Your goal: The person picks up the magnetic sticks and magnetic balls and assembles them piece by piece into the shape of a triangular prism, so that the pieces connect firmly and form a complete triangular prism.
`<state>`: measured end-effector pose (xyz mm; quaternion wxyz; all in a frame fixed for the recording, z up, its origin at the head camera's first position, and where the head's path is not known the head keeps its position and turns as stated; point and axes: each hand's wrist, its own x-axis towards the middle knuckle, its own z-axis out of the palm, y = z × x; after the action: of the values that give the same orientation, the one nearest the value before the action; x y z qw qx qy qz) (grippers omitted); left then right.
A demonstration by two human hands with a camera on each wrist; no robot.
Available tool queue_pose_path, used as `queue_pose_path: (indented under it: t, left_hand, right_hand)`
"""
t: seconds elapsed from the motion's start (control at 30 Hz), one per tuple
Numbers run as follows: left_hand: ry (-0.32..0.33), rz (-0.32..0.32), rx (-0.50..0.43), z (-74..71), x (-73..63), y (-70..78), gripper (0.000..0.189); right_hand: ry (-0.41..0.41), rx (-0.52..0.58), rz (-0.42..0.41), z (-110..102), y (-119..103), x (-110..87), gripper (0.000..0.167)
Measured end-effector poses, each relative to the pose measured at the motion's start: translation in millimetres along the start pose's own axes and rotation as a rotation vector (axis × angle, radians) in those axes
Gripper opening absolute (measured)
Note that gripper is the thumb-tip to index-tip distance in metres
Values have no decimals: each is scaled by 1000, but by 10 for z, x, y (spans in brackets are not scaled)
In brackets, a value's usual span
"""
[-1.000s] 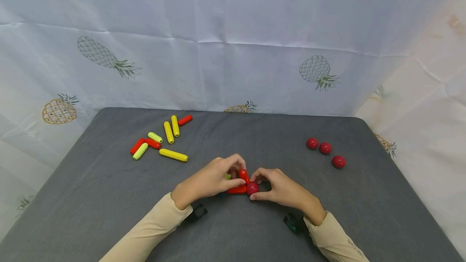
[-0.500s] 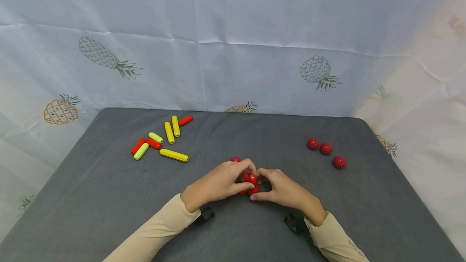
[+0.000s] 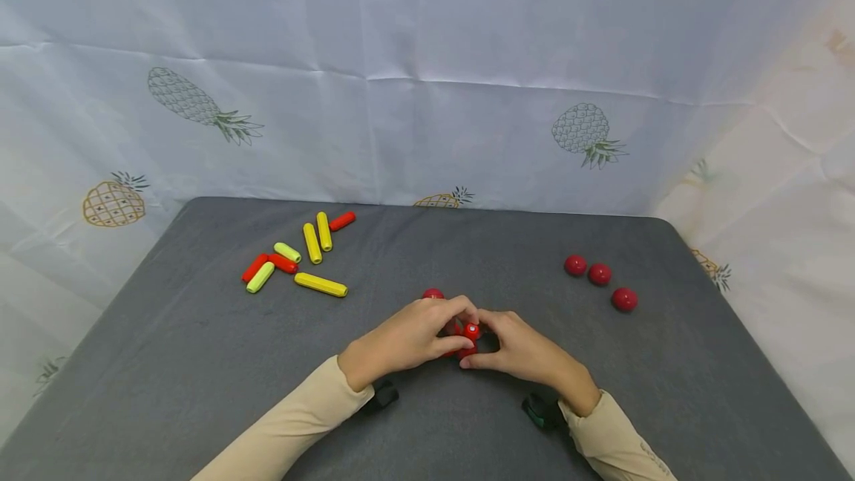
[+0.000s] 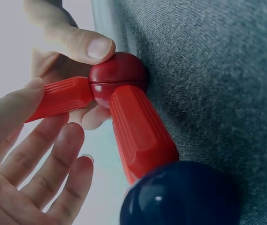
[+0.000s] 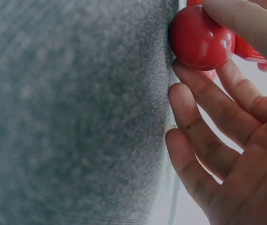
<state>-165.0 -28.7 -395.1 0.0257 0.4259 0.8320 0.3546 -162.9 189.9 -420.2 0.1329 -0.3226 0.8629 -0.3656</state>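
In the head view my left hand (image 3: 409,338) and right hand (image 3: 524,347) meet near the front middle of the table. My left thumb and fingers pinch a ridged red rod (image 4: 60,96), whose inner end meets a glossy red ball (image 4: 121,70). Seen from above, the rod end (image 3: 471,331) points up, with a pale spot in it. My right thumb and fingers grip the red ball (image 5: 201,37) low at the cloth. A second red rod (image 4: 140,131) runs from that ball along the table towards a dark blue ball (image 4: 182,197). Behind my left hand shows another red ball (image 3: 433,293).
Several yellow rods (image 3: 320,285), light green rods (image 3: 260,277) and red rods (image 3: 255,268) lie at the back left. Three red balls (image 3: 600,274) sit at the back right. The grey table (image 3: 427,429) ends at a pineapple-print curtain (image 3: 401,132).
My left hand has moved right with the red rod, bringing it over the ball that my right hand holds. A red ball behind the left hand has come into view. The right hand stays nearly still.
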Motion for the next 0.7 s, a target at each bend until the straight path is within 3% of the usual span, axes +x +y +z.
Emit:
queue_pose_path:
  t: [0.3, 0.53, 0.7]
  left_hand:
    - [3, 0, -12, -10, -18, 1, 25]
    - [13, -51, -36, -65, -92, -36, 26]
    - [48, -24, -38, -123, -144, -94, 25]
  right_hand:
    - [-1, 1, 6, 6, 4, 5, 32]
    - [2, 6, 23, 5, 8, -3, 31]
    - [6, 5, 22, 12, 16, -1, 32]
